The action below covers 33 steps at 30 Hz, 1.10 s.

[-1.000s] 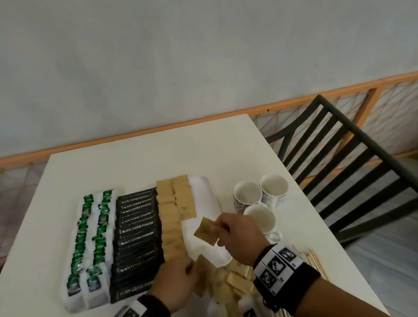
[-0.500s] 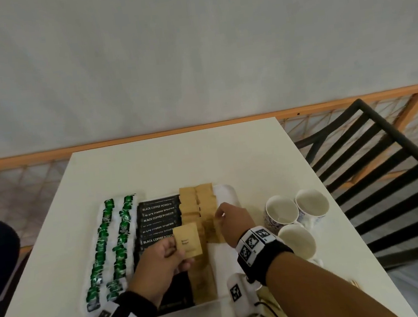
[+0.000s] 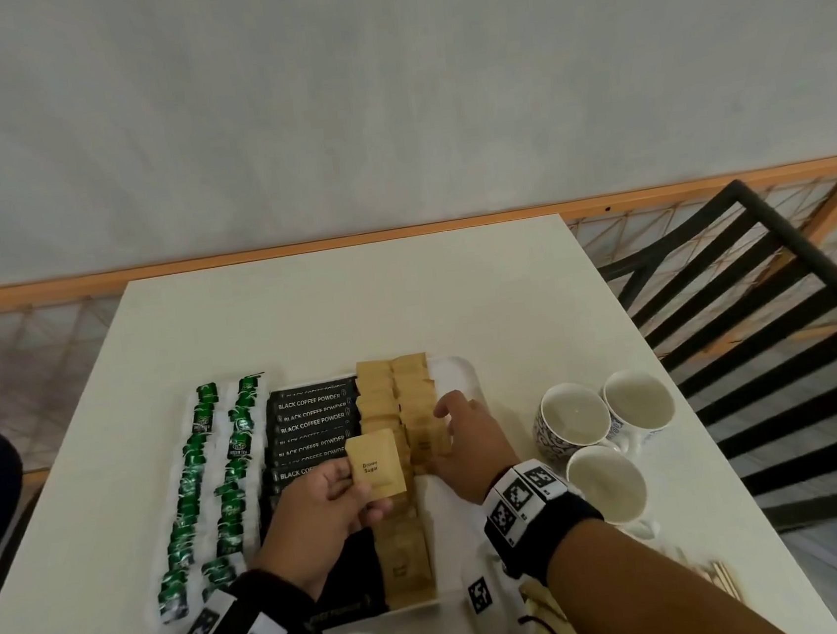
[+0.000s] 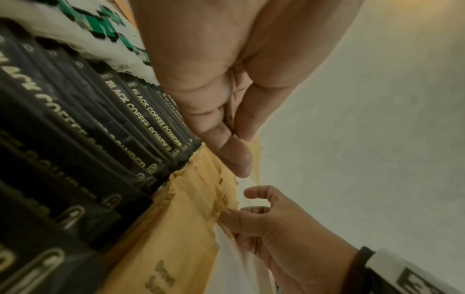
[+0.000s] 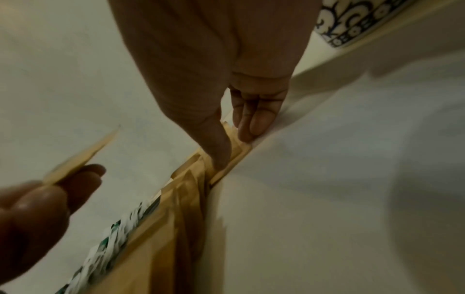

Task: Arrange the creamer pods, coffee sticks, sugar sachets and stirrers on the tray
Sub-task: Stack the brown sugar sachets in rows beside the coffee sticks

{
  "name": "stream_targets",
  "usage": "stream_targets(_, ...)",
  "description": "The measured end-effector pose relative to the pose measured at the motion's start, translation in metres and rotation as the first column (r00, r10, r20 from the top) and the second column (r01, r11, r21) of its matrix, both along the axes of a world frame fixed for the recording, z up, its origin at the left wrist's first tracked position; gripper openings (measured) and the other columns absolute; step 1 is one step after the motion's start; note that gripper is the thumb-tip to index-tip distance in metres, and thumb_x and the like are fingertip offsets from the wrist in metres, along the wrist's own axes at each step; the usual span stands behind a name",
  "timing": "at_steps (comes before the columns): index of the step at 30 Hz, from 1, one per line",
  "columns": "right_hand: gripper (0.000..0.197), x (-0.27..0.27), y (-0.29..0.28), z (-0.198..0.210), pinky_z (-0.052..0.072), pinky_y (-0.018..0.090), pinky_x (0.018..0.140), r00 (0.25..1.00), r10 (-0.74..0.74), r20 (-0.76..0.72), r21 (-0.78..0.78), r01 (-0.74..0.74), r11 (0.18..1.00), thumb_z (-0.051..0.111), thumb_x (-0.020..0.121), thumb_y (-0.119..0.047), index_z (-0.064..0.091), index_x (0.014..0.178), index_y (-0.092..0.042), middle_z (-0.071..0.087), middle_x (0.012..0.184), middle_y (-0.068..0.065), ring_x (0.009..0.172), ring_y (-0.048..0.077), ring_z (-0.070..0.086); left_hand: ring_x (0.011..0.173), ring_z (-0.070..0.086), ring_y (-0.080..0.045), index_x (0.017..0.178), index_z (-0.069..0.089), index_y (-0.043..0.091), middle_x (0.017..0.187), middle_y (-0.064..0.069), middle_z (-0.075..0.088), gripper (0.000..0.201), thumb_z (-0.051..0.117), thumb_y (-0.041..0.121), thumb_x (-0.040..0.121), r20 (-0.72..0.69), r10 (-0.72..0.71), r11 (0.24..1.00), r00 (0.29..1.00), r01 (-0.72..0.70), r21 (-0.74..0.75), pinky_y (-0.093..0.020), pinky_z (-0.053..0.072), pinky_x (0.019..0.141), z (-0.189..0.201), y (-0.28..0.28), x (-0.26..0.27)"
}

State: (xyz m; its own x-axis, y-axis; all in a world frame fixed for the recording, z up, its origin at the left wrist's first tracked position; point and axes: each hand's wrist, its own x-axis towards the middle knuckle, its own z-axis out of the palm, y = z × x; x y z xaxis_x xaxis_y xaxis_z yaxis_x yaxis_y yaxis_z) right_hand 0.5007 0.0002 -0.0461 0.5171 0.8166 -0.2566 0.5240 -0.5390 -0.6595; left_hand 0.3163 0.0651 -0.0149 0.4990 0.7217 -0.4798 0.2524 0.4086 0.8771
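Note:
A white tray (image 3: pixel 465 369) carries green creamer pods (image 3: pixel 205 473) at its left, black coffee sticks (image 3: pixel 314 421) in the middle and two columns of brown sugar sachets (image 3: pixel 395 396). My left hand (image 3: pixel 356 483) pinches a single "Brown Sugar" sachet (image 3: pixel 376 468) upright above the sticks; its edge also shows in the right wrist view (image 5: pixel 83 157). My right hand (image 3: pixel 444 433) is at the near end of the right sachet column, thumb (image 5: pixel 219 155) on a sachet (image 5: pixel 239 153) and fingers (image 5: pixel 251 127) at its far edge. Wooden stirrers (image 3: pixel 723 579) lie on the table beyond my right forearm.
Three mugs (image 3: pixel 576 413) (image 3: pixel 639 397) (image 3: pixel 607 483) stand close to the tray's right side. A black slatted chair (image 3: pixel 769 331) is beyond the table's right edge. More loose sachets (image 3: pixel 543 618) lie under my right arm. The tray's right strip is bare white.
My right hand carried a sachet from the near pile to the right sachet column. My left hand lifted another sachet from the pile and now holds it over the tray.

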Motion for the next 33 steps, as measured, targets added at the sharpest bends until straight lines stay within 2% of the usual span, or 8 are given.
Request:
stream_targets(6,0.042,0.0,-0.001,0.0,0.037,0.021,0.076,1.0,-0.029,0.006,0.045,0.028,0.999,0.071,0.08,-0.017,0.044,0.112,-0.021,0.046,0.104,-0.002,0.09,0.015,0.05,0.076,0.069,-0.023,0.102,0.063,0.011,0.088,-0.008,0.075,0.023,0.05,-0.005,0.094,-0.013,0.001,1.0,1.0,-0.001,0.015,-0.027,0.055,0.065,0.001,-0.003,0.004)
stream_targets(10,0.017,-0.003,-0.007,0.011,0.037,0.023,0.07,0.999,-0.046,0.01,0.11,0.045,0.993,0.056,0.093,-0.035,0.052,0.093,-0.019,0.057,0.091,-0.002,0.082,0.015,0.054,0.07,0.068,-0.021,0.099,0.063,0.009,0.086,-0.012,0.073,0.019,0.049,-0.004,0.094,-0.029,0.015,1.0,0.999,-0.014,0.01,-0.023,0.056,0.058,0.002,-0.005,0.006)
stream_targets(12,0.037,-0.006,-0.011,0.015,0.043,0.03,0.067,0.996,0.027,-0.079,0.107,-0.018,0.994,0.05,0.095,-0.046,0.056,0.081,-0.012,0.061,0.079,0.004,0.074,0.019,0.057,0.068,0.069,-0.021,0.099,0.063,0.007,0.085,-0.013,0.073,0.016,0.05,-0.002,0.095,-0.045,0.004,1.0,0.999,-0.004,0.01,-0.022,0.055,0.055,0.001,-0.007,0.009)
stream_targets(15,0.035,-0.012,-0.019,0.017,0.05,0.028,0.067,0.945,0.124,-0.302,0.133,-0.087,0.987,0.065,0.086,-0.046,0.067,0.084,-0.011,0.068,0.079,0.005,0.064,0.01,0.057,0.066,0.068,-0.022,0.096,0.065,0.005,0.081,-0.015,0.073,0.015,0.051,0.001,0.095,-0.079,-0.063,0.997,0.995,0.066,0.03,-0.024,0.054,0.055,0.001,-0.011,0.014)
stream_targets(19,0.021,-0.012,-0.025,0.009,0.05,0.03,0.066,0.935,0.09,-0.343,0.146,-0.041,0.988,0.073,0.082,-0.031,0.064,0.082,-0.012,0.065,0.073,0.004,0.061,0.01,0.057,0.061,0.068,-0.022,0.093,0.066,0.003,0.074,-0.014,0.072,0.013,0.054,0.004,0.095,-0.166,-0.146,0.984,0.975,0.16,0.077,-0.024,0.051,0.051,0.0,-0.019,0.018)
stream_targets(24,0.029,0.004,-0.025,-0.004,0.052,0.031,0.074,0.986,-0.094,-0.138,-0.021,0.092,0.996,0.068,0.084,-0.035,0.049,0.065,-0.024,0.062,0.077,0.001,0.08,0.023,0.067,0.059,0.067,-0.02,0.095,0.065,0.009,0.074,-0.012,0.07,0.012,0.055,0.002,0.093,-0.225,-0.1,0.983,0.969,0.131,0.127,-0.028,0.053,0.056,0.001,-0.017,0.012)
stream_targets(30,0.036,0.0,-0.016,-0.002,0.036,0.023,0.069,0.997,0.01,0.079,-0.155,0.002,0.988,0.058,0.091,-0.039,0.044,0.063,-0.022,0.055,0.078,-0.002,0.078,0.016,0.051,0.057,0.067,-0.018,0.097,0.064,0.008,0.074,-0.012,0.07,0.011,0.056,0.002,0.092,-0.243,-0.104,0.977,0.964,0.145,0.159,-0.026,0.053,0.054,0.007,-0.018,0.006)
stream_targets(33,0.033,-0.005,-0.01,-0.003,0.036,0.026,0.069,0.994,0.032,0.107,-0.208,-0.009,0.978,0.052,0.093,-0.04,0.047,0.072,-0.016,0.056,0.084,0.004,0.083,0.021,0.056,0.058,0.067,-0.018,0.096,0.064,0.011,0.076,-0.012,0.07,0.011,0.056,0.004,0.092,-0.255,-0.1,0.976,0.962,0.145,0.165,-0.026,0.053,0.055,0.01,-0.019,0.005)
